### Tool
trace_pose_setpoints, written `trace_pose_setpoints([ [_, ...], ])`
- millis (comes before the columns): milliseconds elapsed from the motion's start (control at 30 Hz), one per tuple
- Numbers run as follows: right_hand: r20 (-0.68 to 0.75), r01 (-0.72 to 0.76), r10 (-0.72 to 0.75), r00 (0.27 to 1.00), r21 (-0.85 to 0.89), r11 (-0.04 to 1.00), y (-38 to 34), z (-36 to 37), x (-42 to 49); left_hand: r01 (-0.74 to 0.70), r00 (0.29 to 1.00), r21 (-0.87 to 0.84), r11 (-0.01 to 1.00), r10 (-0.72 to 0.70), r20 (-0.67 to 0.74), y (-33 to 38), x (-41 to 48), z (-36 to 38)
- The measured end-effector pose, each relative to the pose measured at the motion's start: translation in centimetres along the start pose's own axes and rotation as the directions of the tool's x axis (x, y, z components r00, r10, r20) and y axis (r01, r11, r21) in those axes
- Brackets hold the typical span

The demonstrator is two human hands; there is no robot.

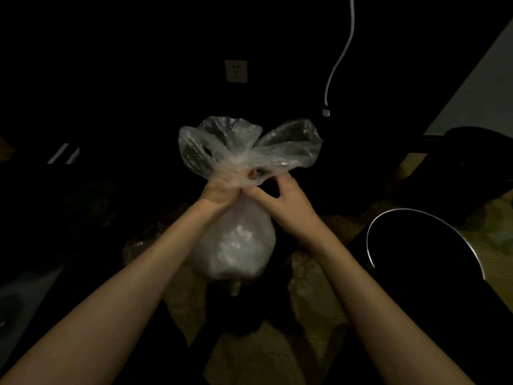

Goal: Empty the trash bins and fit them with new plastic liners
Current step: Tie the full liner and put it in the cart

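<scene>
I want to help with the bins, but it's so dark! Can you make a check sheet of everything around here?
Surface: yellowish patterned floor, dimly lit.
Job's things: clear plastic bag full of pale trash, top gathered; black round bin with shiny metal rim at right, liner not discernible.
Clutter: dark crumpled shape left of the bag, unidentifiable.
Grips: left hand and right hand both pinch the bag's neck.
Cables: white cable hangs, end dangling free.
Surroundings: white wall socket; the rest too dark to tell.
</scene>
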State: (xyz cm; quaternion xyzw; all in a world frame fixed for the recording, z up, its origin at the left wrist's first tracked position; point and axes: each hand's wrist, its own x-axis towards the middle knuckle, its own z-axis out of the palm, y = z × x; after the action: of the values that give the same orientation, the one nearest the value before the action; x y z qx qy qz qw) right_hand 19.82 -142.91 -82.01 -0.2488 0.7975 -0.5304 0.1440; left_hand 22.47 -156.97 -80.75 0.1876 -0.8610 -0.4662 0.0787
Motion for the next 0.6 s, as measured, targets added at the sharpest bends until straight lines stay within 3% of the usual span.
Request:
trace_pose_setpoints([
  [100, 0.157, -0.089, 0.032, 0.987, 0.368, 0.925, 0.0, -0.1, -0.2, 0.040, 0.993, -0.125, 0.991, -0.025, 0.115, -0.4, -0.9, 0.6],
  [200, 0.121, -0.154, 0.104, 0.987, 0.556, 0.817, 0.0, 0.4, 0.1, -0.045, 0.984, -0.177, 0.983, 0.074, 0.161, 0.2, -1.9, 1.2],
  [333, 0.153, -0.287, 0.287, 0.946, 0.809, 0.514, -0.7, -0.1, 1.2, -0.097, 0.940, -0.190, 0.977, 0.153, 0.304, 1.1, -2.8, 1.0],
  [500, 0.235, -0.297, 0.344, 0.909, 0.945, 0.137, -0.9, -1.5, 2.3, 0.045, 0.953, -0.371, 0.928, 0.072, 0.294, 0.6, -2.8, -0.1],
  [567, 0.199, -0.270, 0.408, 0.891, 0.955, 0.124, -0.5, -1.7, 2.6, 0.076, 0.960, -0.430, 0.899, 0.050, 0.275, 0.3, -2.7, -0.2],
  [600, 0.145, -0.251, 0.430, 0.891, 0.947, 0.201, -0.1, -1.7, 2.6, 0.091, 0.966, -0.461, 0.883, 0.033, 0.255, 0.3, -2.7, -0.4],
])
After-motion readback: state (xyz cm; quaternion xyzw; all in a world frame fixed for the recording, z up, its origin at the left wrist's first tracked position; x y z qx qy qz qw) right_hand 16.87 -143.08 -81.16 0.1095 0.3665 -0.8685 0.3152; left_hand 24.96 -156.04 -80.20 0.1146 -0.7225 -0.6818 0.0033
